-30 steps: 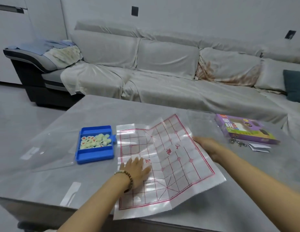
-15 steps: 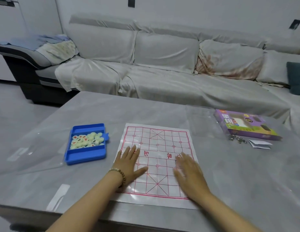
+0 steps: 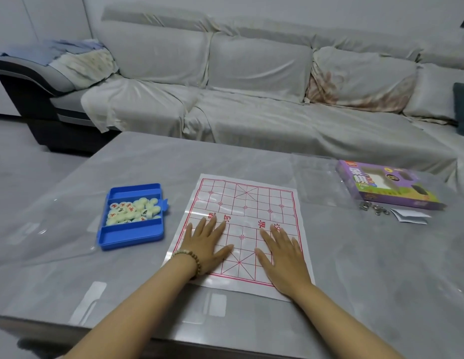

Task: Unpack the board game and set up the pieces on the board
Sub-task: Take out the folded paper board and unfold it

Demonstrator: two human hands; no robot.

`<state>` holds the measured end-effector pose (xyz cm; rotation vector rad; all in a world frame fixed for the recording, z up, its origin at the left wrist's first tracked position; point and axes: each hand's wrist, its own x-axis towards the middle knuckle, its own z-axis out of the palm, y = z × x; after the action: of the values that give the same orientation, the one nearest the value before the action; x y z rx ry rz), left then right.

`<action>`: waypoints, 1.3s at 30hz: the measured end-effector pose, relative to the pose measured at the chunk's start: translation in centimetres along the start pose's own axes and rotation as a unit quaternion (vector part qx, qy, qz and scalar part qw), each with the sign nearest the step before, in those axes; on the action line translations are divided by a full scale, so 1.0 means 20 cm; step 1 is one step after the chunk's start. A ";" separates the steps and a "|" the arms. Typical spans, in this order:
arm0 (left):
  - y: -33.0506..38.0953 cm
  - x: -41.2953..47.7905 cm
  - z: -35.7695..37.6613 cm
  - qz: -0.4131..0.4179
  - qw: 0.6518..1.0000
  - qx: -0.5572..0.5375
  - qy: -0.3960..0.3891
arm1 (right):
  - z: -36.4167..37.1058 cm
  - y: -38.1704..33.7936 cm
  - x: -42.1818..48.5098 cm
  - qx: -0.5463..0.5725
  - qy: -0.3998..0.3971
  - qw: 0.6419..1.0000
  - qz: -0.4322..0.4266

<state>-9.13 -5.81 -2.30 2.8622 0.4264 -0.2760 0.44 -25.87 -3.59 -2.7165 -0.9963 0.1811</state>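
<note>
Straightened since before, board lies lengthwise toward the sofa; left hand, right hand pressing flat.

The board sheet looks like thin, glossy paper, faintly creased. Near the table's left edge, the blue tray is smooth matt plastic and its pieces are shiny cream plastic. The table is polished grey stone (reflections show in it). The sofa cover is matt cloth.
</note>
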 end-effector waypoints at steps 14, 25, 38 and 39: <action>-0.19 -0.15 -0.18 0.006 0.990 -0.110 0.085 | -0.11 -0.07 0.06 0.065 -0.034 0.997 -0.012; -0.88 -0.44 -0.25 -0.226 0.945 -0.146 0.186 | -0.09 -1.03 0.36 0.071 0.021 0.964 -0.254; -1.05 -0.55 -0.09 -0.256 0.957 -0.070 0.120 | 0.22 -1.39 0.67 -0.038 0.138 0.975 -0.170; -1.05 -0.54 -0.09 -0.259 0.956 -0.072 0.121 | 0.23 -1.39 0.66 -0.024 0.145 0.974 -0.173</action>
<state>-25.43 11.38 -2.47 2.5984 1.1928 0.0251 -7.66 4.15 -0.94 -2.4583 -1.3676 -0.2953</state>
